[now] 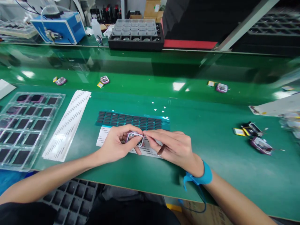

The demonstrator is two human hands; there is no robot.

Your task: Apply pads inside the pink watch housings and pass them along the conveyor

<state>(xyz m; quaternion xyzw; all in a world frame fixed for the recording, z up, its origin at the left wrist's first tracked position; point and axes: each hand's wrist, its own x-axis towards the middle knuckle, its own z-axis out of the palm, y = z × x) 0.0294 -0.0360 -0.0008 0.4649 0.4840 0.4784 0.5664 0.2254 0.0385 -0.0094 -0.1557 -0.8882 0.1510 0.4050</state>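
My left hand (119, 142) is closed around an open smartwatch case (135, 139) with a purple-pink rim, its inner parts facing up and the thumb over it. My right hand (173, 145) is closed too, fingertips pinched at the case's right edge. A slim dark-brown tool (162, 149) shows below its fingers; the tool's tip is too small to make out. Beneath both hands lie a printed white sheet (150, 151) and, just behind it, a teal film (166, 124) bearing rows of small black strips. A blue wrist strap (206, 173) with a cord circles my right wrist.
At left, a clear compartment tray (59, 97) holds dark watch screens beside long printed white strips (67, 125). Opened watch cases with yellow batteries lie along the back (104, 80) and at right (261, 145). A blue machine (61, 27) and a black tray (136, 44) occupy the shelf.
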